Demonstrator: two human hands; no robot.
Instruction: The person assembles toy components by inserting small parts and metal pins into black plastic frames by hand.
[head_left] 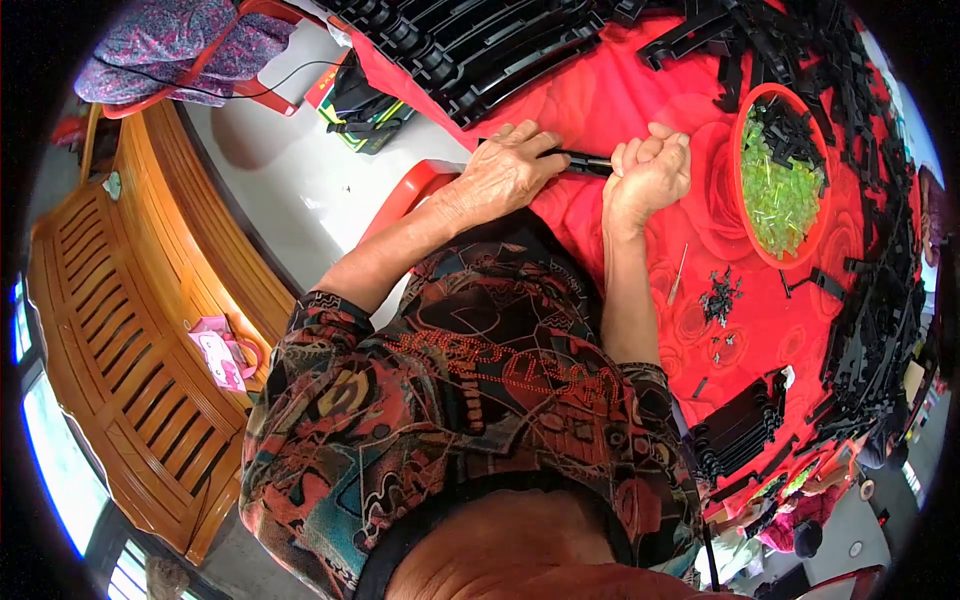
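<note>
- The black strip (585, 163) lies between the two hands, above the near edge of the desk (640, 95), which is spread with a red patterned cloth.
- The left hand (508, 172) has its fingers bent over the strip's left part, gripping it; their undersides are hidden.
- The right hand (650, 172) is curled into a fist, its fingers closed around the strip's right end. Whether they also hold something small, I cannot tell.
- To work it well, I would let the left hand steady the strip and the right apply force along its length, with wrists in line; a slanted push could bend so slim a piece.
- Right of the right hand stands a red bowl (741, 215) of green pieces (775, 205) with black ones on top; its place seems handy for short reaches.
- Nearer the body lie a thin pointed tool (678, 275) and a scatter of small dark parts (720, 297), best left clear of the forearm.
- Farther out, long black parts (470, 50) lie in rows beyond the left hand, and a black heap (870, 330) lines the right side.
</note>
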